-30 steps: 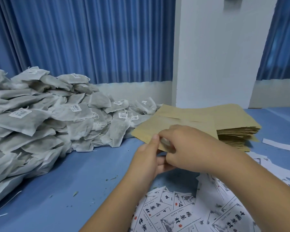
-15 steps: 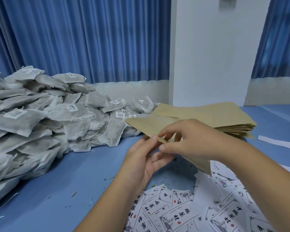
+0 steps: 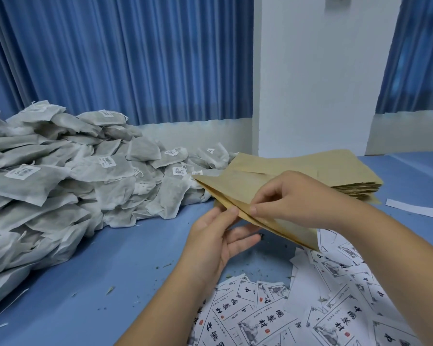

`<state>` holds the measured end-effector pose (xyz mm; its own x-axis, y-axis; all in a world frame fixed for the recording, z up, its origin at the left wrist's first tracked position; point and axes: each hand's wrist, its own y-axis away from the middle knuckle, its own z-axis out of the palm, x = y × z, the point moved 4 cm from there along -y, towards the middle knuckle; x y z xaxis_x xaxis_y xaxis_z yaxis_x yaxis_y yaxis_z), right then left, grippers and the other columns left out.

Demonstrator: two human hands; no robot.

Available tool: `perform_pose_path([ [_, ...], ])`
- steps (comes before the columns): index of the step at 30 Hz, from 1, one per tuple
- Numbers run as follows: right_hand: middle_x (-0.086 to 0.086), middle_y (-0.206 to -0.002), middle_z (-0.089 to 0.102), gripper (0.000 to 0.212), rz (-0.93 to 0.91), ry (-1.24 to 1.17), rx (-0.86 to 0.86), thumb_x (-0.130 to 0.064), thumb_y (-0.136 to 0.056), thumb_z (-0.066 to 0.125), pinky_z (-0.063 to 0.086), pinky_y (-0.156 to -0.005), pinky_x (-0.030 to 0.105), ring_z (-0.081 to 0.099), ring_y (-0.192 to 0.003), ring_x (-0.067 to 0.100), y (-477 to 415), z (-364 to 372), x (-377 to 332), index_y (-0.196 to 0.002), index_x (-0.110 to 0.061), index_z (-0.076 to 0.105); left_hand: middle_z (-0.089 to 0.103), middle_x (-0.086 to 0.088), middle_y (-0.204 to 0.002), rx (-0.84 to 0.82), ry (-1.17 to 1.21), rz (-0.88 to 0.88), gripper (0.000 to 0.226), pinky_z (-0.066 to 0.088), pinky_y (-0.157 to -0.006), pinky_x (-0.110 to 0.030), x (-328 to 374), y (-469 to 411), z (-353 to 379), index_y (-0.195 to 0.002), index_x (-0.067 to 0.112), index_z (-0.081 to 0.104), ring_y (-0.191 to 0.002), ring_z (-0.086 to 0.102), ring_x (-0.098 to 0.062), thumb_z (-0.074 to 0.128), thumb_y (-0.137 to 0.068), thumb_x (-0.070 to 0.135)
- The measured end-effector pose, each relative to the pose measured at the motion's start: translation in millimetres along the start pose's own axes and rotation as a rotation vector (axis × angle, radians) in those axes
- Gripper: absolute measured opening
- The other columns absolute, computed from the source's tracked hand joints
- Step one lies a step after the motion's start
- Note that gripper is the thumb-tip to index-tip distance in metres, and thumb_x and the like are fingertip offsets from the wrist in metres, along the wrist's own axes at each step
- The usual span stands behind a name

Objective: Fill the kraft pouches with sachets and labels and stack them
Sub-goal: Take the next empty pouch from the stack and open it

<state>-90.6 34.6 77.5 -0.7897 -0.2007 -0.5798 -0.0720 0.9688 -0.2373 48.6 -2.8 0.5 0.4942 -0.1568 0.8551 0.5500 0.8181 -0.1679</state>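
Aloft, kraft pouch [image 3: 235, 188] pinched between left hand [image 3: 215, 236] and right hand [image 3: 300, 198], mouth edges apart.

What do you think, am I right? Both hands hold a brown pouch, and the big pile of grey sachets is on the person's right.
Not quite. The left hand and right hand do hold a brown pouch, but the head view shows the big pile of grey sachets on the person's left.

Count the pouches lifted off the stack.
1. The pouch is held above the table, its mouth pinched by the left hand below and the right hand above. The rest lie in the stack behind; labels may hide strays.
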Motion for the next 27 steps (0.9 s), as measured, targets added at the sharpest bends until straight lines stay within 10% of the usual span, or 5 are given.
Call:
perform_pose_path([
  [8,-0.009,-0.066,0.067,0.014,-0.063,0.172,0.122,-0.025,-0.077,0.064,0.051,-0.062,0.028,0.060,-0.064,0.004,3,4,-16,-0.065,-0.022,0.070,0.072,-0.004,-0.113,0.128,-0.082,-0.016,0.034,0.059,-0.068,-0.031,-5,3,19,-0.120,0.013,0.061,-0.091,0.072,-0.031,0.055,-0.096,0.036],
  [27,-0.008,-0.072,0.063,0.013,-0.211,0.343,0.105,-0.026,-0.084,0.059,0.041,-0.063,0.023,0.053,-0.071,0.007,4,21,-20,-0.072,-0.022,0.061,0.074,-0.017,-0.085,0.126,-0.177,-0.026,0.031,0.059,-0.070,-0.033,-6,-1,7,-0.089,0.003,0.073,-0.078,0.073,-0.024,0.043,-0.086,-0.002],
])
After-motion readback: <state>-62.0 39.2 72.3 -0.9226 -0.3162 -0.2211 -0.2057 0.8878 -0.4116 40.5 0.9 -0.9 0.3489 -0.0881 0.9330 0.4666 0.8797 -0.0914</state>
